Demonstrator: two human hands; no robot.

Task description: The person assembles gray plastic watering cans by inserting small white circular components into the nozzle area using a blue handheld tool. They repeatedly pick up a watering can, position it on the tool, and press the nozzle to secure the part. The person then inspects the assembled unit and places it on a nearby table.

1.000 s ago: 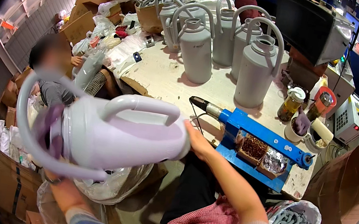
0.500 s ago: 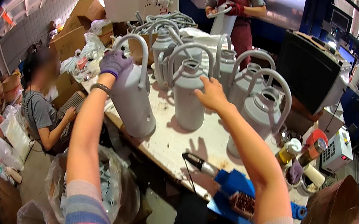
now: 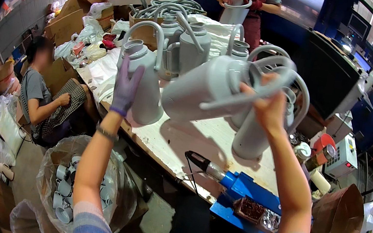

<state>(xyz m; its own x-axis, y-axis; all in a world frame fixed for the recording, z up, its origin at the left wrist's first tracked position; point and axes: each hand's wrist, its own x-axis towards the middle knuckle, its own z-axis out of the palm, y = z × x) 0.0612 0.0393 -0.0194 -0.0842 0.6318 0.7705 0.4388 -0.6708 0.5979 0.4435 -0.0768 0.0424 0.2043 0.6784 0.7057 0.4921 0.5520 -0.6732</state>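
Observation:
My right hand [image 3: 269, 106] is bare and closed on a grey jug [image 3: 201, 89] near its neck and arched handle. This jug hangs tilted above the white table, its mouth toward the right. My left hand [image 3: 126, 87], in a purple glove, has its fingers spread along the side of another grey jug [image 3: 146, 95], which stands upright at the table's left edge; whether it presses on it I cannot tell. Behind stand several more grey jugs, among them one [image 3: 193, 43] at the back and one [image 3: 251, 137] at the right, partly hidden by my right hand.
A blue fixture [image 3: 245, 190] with a black-handled heat tool [image 3: 205, 164] lies at the table's near edge. Below, a lined bin [image 3: 121, 194] holds grey cup-like parts [image 3: 65, 189]. One person [image 3: 41, 97] sits at left; another [image 3: 256, 9] stands behind the table. Cardboard [image 3: 337, 223] curves at right.
My right hand has closed on the middle jug, lifted it and tipped it over to the right. My left hand has slid from the left jug's top to its side; that jug stands straighter.

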